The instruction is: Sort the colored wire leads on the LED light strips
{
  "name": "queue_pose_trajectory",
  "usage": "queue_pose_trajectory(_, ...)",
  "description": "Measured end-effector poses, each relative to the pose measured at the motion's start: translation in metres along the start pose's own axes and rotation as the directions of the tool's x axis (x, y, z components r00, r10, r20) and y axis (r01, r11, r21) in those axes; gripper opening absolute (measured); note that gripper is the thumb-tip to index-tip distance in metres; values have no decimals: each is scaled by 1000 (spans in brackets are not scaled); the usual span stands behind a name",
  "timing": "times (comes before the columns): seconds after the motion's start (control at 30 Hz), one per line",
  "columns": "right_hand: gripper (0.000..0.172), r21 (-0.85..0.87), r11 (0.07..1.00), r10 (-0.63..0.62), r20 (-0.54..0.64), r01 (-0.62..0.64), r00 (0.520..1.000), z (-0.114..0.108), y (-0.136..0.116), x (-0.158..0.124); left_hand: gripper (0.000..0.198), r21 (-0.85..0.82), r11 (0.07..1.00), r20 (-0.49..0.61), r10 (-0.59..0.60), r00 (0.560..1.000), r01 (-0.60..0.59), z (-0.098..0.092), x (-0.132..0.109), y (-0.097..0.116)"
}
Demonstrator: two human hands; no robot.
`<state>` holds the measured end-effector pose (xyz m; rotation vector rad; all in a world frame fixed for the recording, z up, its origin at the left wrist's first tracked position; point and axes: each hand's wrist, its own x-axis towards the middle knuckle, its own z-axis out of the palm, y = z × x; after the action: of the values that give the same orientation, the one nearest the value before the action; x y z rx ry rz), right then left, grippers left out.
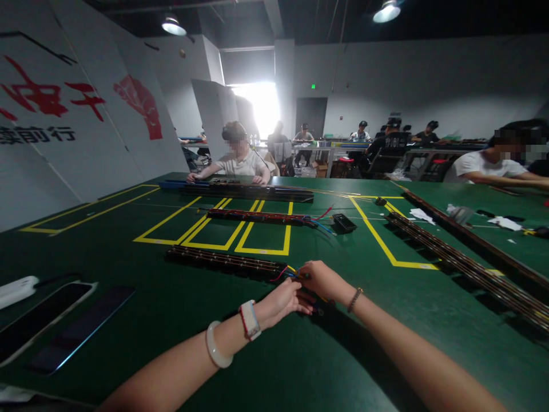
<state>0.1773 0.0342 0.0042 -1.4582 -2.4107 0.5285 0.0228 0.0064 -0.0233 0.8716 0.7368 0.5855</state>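
Straight ahead on the green table lies a long black rail with copper-coloured strips. Red, yellow and blue wires come out of its right end. My left hand pinches at these wires with thumb and forefinger, its other fingers loosely stretched below. Close against it, my right hand has its fingers closed on the wires from the right side. The exact grip point is hidden by the fingers. Farther back rests a second rail with loose red and blue wires, and a small black box beside them.
Yellow tape outlines mark the table. Long rails lie at the right, near white paper scraps. A dark phone and another device sit at left. Across the table a person handles dark rails.
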Motion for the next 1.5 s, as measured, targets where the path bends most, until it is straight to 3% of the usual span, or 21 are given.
queue_pose_trajectory(0.23,15,-198,978,-67,31,72,997,-11,-15,-6,13,80,993,-171,97,980,-84,-1,3,-4)
queue_pose_trajectory(0.4,20,-411,907,-102,-1,93,995,0,-25,-9,20,43,995,-140,96,985,-91,1,-3,-6)
queue_pose_trajectory(0.57,19,-555,818,-172,13,150,985,21,-30,-10,14,-91,993,-141,64,988,-78,-3,1,-12)
queue_pose_trajectory(0.67,23,-538,830,-188,-26,145,982,19,-28,-15,12,-166,983,-152,57,987,-82,-6,7,-15)
queue_pose_trajectory(0.77,23,-457,883,-129,-17,107,992,5,-24,-19,11,-196,976,-158,65,985,-96,-7,9,-14)
queue_pose_trajectory(1.0,26,-201,979,73,136,-45,988,-17,-2,-16,31,22,998,-68,61,996,-59,-9,3,-8)
queue_pose_trajectory(1.17,15,-241,943,204,-122,-229,971,-11,18,-3,29,47,997,-39,58,998,-56,-9,1,-6)
queue_pose_trajectory(1.23,15,-248,930,232,-170,-269,958,-5,24,2,28,39,998,-33,56,998,-55,-9,1,-5)
queue_pose_trajectory(1.37,15,-273,935,185,-177,-229,967,3,30,4,27,21,999,-20,32,999,-32,-8,2,-2)
queue_pose_trajectory(1.5,13,-307,945,56,-192,-114,980,-11,25,-1,26,-33,999,-38,8,999,-9,-8,3,-1)
